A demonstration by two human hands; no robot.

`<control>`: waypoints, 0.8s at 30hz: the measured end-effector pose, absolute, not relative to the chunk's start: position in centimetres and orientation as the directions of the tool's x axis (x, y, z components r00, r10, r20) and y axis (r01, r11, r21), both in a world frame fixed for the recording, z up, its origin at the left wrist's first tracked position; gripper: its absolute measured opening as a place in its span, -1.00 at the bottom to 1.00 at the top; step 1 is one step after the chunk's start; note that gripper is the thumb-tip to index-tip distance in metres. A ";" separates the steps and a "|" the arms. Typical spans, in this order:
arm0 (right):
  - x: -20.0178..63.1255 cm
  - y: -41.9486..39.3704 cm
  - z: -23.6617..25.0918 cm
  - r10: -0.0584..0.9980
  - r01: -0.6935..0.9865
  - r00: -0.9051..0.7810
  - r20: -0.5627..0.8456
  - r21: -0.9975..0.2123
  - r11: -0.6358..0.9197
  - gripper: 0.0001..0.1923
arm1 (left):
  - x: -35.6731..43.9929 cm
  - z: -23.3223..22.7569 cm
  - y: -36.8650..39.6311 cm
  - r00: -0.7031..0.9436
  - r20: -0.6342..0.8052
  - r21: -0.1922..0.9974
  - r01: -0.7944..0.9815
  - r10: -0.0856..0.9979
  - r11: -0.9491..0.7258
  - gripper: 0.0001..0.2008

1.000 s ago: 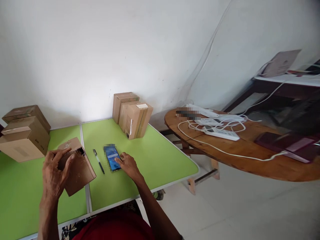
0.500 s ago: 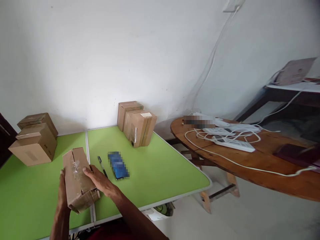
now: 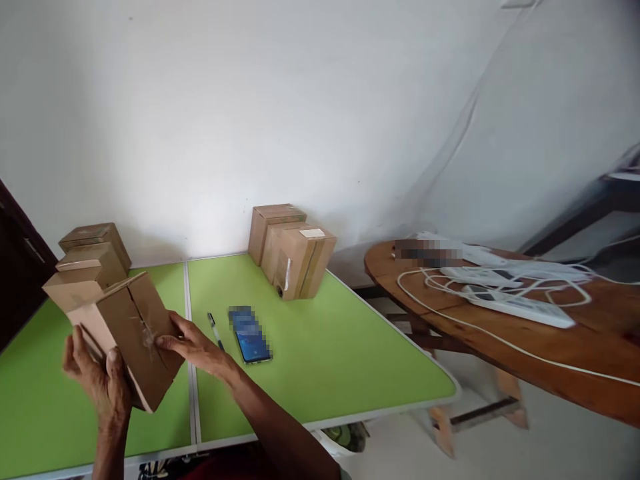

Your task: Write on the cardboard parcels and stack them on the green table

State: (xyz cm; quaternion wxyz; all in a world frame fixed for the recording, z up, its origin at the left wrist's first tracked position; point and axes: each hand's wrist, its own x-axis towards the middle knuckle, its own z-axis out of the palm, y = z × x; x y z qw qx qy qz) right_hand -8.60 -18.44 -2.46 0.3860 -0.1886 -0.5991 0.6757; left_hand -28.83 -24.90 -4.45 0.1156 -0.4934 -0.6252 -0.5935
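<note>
Between my two hands is a brown cardboard box [image 3: 130, 327], tilted above the left half of the green table [image 3: 320, 353]. Crumpled clear tape shows along the seam on its upper face. My left hand [image 3: 100, 380] grips the box's left side, with the thumb on the near edge. On the right side, my right hand [image 3: 193, 343] holds it with the thumb lying by the tape. A pen [image 3: 216, 331] and a phone [image 3: 250, 335] with a lit blue screen lie just right of my right hand.
Several cardboard boxes [image 3: 90, 257] stand at the back left, partly behind the held box. More boxes [image 3: 305, 260] stand against the wall at the table's back. To the right, a round wooden table [image 3: 480, 340] carries white power strips [image 3: 520, 307] and tangled cables.
The box has been turned and tilted to the left, showing its long side. My left hand has shifted its hold on it. The view has swung slightly left.
</note>
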 end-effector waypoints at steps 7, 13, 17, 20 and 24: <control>-19.0 -15.1 -7.3 0.781 -0.132 -0.614 0.116 -0.990 0.044 -0.35 | -36.2 -9.8 -26.1 -0.377 0.849 0.413 0.911 0.370 -0.020 0.52; -23.8 -14.9 -8.9 0.765 -0.099 -0.633 0.120 -0.992 0.073 -0.39 | -39.0 -14.3 -26.2 -0.383 0.785 0.418 0.907 0.487 0.040 0.64; -25.8 -14.0 -8.6 0.813 0.006 -0.576 0.082 -0.995 0.105 -0.34 | -38.4 -15.1 -25.5 -0.617 0.599 0.638 0.753 0.510 0.161 0.70; -25.7 -13.7 -8.6 0.851 0.081 -0.523 0.052 -0.991 0.111 -0.39 | -38.2 -14.8 -24.1 -0.763 0.429 0.765 0.592 0.484 0.254 0.74; -22.1 -14.7 -9.5 0.858 0.108 -0.511 0.048 -0.987 0.119 -0.47 | -38.0 -14.1 -20.9 -0.801 0.323 0.808 0.511 0.503 0.295 0.69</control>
